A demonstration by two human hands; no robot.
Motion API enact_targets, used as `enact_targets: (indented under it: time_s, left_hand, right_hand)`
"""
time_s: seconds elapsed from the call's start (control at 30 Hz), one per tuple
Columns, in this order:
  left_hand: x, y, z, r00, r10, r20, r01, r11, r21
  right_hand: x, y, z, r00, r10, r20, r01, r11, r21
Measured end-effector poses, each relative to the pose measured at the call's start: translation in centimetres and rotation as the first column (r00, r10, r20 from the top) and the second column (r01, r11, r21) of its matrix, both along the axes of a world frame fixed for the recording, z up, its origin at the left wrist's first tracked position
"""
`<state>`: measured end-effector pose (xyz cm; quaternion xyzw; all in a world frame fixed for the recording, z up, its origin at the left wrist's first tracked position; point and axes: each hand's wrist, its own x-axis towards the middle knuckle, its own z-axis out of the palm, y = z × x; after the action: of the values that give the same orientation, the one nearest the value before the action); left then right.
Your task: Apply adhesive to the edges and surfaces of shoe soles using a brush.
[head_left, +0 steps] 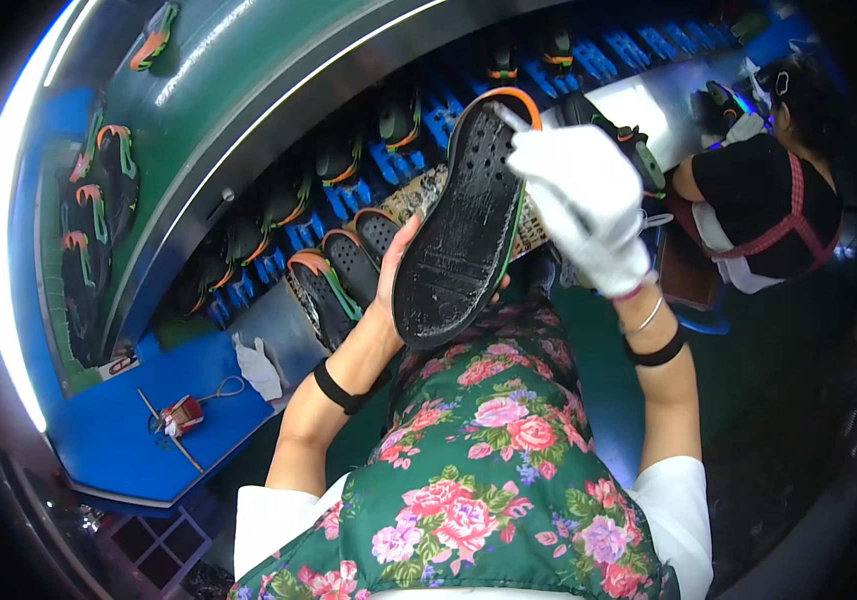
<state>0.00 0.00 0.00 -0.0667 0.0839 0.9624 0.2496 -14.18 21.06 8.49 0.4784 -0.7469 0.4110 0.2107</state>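
Observation:
A black shoe sole (469, 200) with small round holes near its toe and an orange and green rim is held up in front of me. Wet-looking, shiny streaks cover part of its inner face. My bare left hand (394, 280) is closed around its edge, the thumb on the left side and fingertips showing at the right. Over the sole's upper right, my right hand (584, 195) in a white glove is closed on a slim tool (511, 117). The tool's tip touches or hovers by the toe end; motion blur hides its exact kind.
More soles (352, 268) lie on a bench to the left. Behind them, shoes stand along blue racks (444, 110) by a green conveyor (239, 75). On a blue table (109, 440) rest a white glove (258, 367) and a red bundle (181, 415). A co-worker (764, 200) sits at right.

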Motion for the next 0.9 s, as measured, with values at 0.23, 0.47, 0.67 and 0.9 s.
enact_targets:
  time_s: [0.23, 0.47, 0.67, 0.9]
  left_hand:
    - [-1.3, -1.4, 0.4, 0.98, 0.163, 0.113, -0.178, 0.973, 0.144]
    - [-2.5, -3.4, -0.9, 0.953, 0.223, 0.204, -0.265, 0.94, 0.213]
    - [-1.2, -4.7, 4.1, 0.89, 0.383, -0.247, -0.391, 0.92, 0.017]
    - [-2.4, -16.5, 10.6, 0.634, 0.596, -0.493, -0.577, 0.789, 0.211]
  right_hand:
    - [9.6, -1.1, -0.4, 0.897, 0.371, 0.241, -0.376, 0.926, -0.026]
    - [7.8, -2.3, 0.5, 0.762, 0.438, 0.477, -0.416, 0.896, -0.158]
    - [7.3, -0.6, 0.5, 0.344, 0.483, 0.805, -0.267, 0.872, -0.409]
    - [6.2, 0.8, -4.2, 0.052, 0.513, 0.857, 0.203, 0.835, -0.512]
